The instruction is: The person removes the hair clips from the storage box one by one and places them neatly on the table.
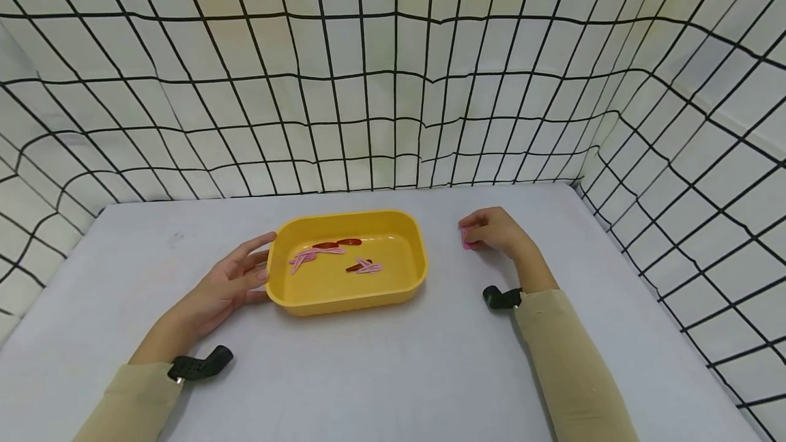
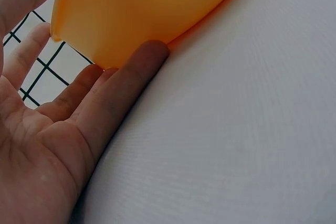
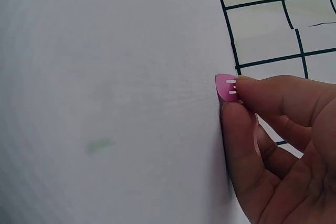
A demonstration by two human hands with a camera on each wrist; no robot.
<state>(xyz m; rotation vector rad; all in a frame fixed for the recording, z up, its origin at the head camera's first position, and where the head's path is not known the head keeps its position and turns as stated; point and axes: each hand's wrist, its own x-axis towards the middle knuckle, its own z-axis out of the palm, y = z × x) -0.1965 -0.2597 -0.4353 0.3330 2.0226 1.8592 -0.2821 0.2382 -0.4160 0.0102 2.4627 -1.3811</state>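
Note:
A yellow tray (image 1: 344, 302) lies on the white table with slim pink clips (image 1: 303, 258) and red clips (image 1: 350, 242) in it. More pink clips (image 1: 370, 267) lie over a dark red one on its right half. My left hand (image 1: 224, 285) rests against the tray's left end, its fingers fairly straight and spread along the wall and rim. To the right of the tray, my right hand (image 1: 494, 230) pinches a small pink piece (image 3: 226, 87) between thumb and fingers, close over the table. Its rounded end shows white slot-like marks; the fingers hide the rest.
A black wire grid (image 1: 393, 74) rises along the table's back edge and down both sides, with white cloth behind it. Each wrist wears a dark strap mount (image 1: 199, 363). A faint green mark (image 3: 100, 145) shows on the white surface.

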